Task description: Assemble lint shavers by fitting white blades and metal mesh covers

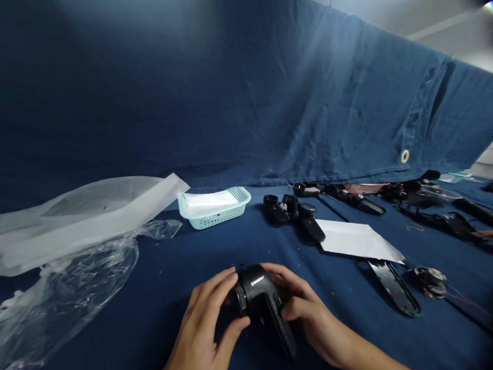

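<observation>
In front of me is a black pistol-shaped device (259, 288) with white lettering on its barrel and a ridged ring at its left end. My left hand (213, 318) is closed around that ringed end, thumb below and fingers on top. Around the other end and the top of the handle, my right hand (302, 303) grips the same device. The handle slants down to the right. What the device is cannot be made out for certain.
A light blue basket (217, 221) holds white sheets. Clear plastic bags (92, 277) and white foam wrap (115, 221) lie left. Black device parts (288, 210), a white sheet (354, 239), a black handle shell (396, 288) and a wired motor-like part (430, 281) lie right. A blue cloth (231, 103) hangs behind.
</observation>
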`<state>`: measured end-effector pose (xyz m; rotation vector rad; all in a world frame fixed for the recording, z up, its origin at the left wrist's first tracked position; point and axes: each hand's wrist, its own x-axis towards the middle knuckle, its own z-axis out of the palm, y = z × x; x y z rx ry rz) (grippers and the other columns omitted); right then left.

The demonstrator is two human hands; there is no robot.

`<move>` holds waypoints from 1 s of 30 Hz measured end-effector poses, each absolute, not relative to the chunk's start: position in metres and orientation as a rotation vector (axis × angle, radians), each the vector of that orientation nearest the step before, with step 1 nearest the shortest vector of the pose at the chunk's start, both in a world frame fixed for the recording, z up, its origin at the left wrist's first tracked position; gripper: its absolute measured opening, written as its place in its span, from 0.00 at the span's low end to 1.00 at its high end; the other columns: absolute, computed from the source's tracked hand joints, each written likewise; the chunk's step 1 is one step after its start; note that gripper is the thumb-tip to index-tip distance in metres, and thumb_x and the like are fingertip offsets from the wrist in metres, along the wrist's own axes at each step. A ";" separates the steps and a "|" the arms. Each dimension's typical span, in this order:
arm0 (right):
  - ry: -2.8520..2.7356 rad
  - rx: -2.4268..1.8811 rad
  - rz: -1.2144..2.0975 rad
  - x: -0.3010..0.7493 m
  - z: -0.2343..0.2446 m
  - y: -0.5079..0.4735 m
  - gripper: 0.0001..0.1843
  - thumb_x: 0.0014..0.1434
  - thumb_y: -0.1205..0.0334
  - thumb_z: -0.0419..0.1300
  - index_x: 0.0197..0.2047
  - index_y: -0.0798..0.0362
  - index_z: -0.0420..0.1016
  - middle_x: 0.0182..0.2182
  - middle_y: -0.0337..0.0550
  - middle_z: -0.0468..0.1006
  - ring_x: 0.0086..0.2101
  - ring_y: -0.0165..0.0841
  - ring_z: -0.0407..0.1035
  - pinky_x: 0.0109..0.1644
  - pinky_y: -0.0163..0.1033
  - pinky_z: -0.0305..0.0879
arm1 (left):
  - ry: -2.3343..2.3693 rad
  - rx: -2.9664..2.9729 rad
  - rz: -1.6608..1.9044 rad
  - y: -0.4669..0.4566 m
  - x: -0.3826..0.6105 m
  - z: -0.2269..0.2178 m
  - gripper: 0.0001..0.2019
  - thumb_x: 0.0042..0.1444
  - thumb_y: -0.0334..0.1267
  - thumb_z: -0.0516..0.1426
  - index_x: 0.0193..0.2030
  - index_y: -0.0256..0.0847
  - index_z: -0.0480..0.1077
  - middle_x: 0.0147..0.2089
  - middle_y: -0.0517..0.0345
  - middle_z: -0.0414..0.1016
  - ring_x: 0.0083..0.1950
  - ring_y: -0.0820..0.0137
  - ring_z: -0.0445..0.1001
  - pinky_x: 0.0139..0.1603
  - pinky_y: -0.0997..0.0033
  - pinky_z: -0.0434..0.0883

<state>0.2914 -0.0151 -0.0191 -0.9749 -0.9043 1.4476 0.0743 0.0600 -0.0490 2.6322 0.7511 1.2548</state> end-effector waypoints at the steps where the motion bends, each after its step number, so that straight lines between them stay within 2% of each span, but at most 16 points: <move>1: -0.907 -0.982 1.434 0.291 -0.019 -0.015 0.35 0.45 0.73 0.54 0.57 0.45 0.72 0.53 0.41 0.77 0.55 0.45 0.64 0.61 0.52 0.51 | 0.738 2.648 1.268 0.060 0.074 -0.049 0.24 0.64 0.35 0.55 0.66 0.39 0.58 0.62 0.44 0.67 0.60 0.58 0.68 0.55 0.57 0.74; 7: -0.947 -0.982 1.330 0.289 -0.019 -0.019 0.36 0.40 0.74 0.56 0.52 0.39 0.76 0.53 0.36 0.77 0.56 0.44 0.64 0.58 0.49 0.56 | 0.630 2.721 1.355 0.058 0.073 -0.049 0.25 0.63 0.30 0.56 0.66 0.36 0.58 0.63 0.43 0.66 0.62 0.57 0.66 0.57 0.55 0.70; 14: -1.014 -1.051 1.268 0.293 -0.025 -0.026 0.36 0.43 0.72 0.58 0.56 0.35 0.74 0.55 0.38 0.75 0.57 0.48 0.62 0.54 0.52 0.61 | 0.600 2.750 1.373 0.056 0.073 -0.044 0.26 0.62 0.28 0.56 0.66 0.35 0.57 0.63 0.42 0.67 0.63 0.57 0.67 0.58 0.56 0.70; 22: -1.069 -1.038 1.218 0.295 -0.030 -0.028 0.36 0.46 0.72 0.59 0.56 0.30 0.73 0.56 0.35 0.75 0.57 0.46 0.65 0.57 0.51 0.62 | 0.589 2.787 1.391 0.054 0.073 -0.042 0.25 0.62 0.27 0.56 0.66 0.34 0.58 0.63 0.41 0.67 0.63 0.57 0.67 0.57 0.55 0.71; 25: -1.107 -1.032 1.209 0.296 -0.030 -0.030 0.34 0.48 0.70 0.60 0.57 0.31 0.72 0.56 0.36 0.75 0.56 0.46 0.66 0.54 0.50 0.65 | 0.591 2.785 1.398 0.054 0.073 -0.042 0.26 0.62 0.27 0.57 0.66 0.34 0.57 0.63 0.41 0.67 0.64 0.57 0.66 0.57 0.55 0.70; 30: -1.080 -1.061 1.135 0.294 -0.029 -0.032 0.33 0.47 0.70 0.62 0.57 0.38 0.73 0.58 0.41 0.74 0.59 0.48 0.63 0.58 0.51 0.62 | 0.588 2.813 1.410 0.054 0.072 -0.044 0.29 0.61 0.25 0.57 0.68 0.35 0.56 0.63 0.40 0.68 0.63 0.58 0.68 0.59 0.53 0.69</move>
